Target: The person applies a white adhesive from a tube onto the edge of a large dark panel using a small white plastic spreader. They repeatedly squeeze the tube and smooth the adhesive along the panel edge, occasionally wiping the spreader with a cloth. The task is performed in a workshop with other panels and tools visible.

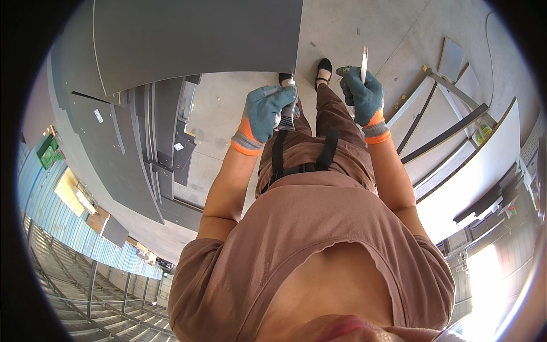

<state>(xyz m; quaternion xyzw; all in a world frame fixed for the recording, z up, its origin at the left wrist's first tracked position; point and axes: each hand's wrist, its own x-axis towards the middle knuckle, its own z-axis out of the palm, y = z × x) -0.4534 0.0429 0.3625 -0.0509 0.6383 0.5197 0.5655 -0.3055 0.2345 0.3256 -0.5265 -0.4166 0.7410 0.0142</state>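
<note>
My left hand [266, 111], in a teal glove with an orange and grey cuff, is closed around a small dark grey squeeze tube [286, 117]. The tube's white nozzle [292, 81] points away from me, close to the corner of a large dark grey panel [199, 40]. In a matching glove, my right hand [364, 94] grips a slim white stick [364, 64] with a brownish tip. That stick stands nearly upright above the fist, over the concrete floor. Its lower end is hidden by the glove.
Several dark boards [162, 128] are stacked on my left, below the large panel. To my right stand a metal frame [450, 85] with dark bars and a long white panel [478, 176]. Small scraps lie on the concrete floor [393, 25].
</note>
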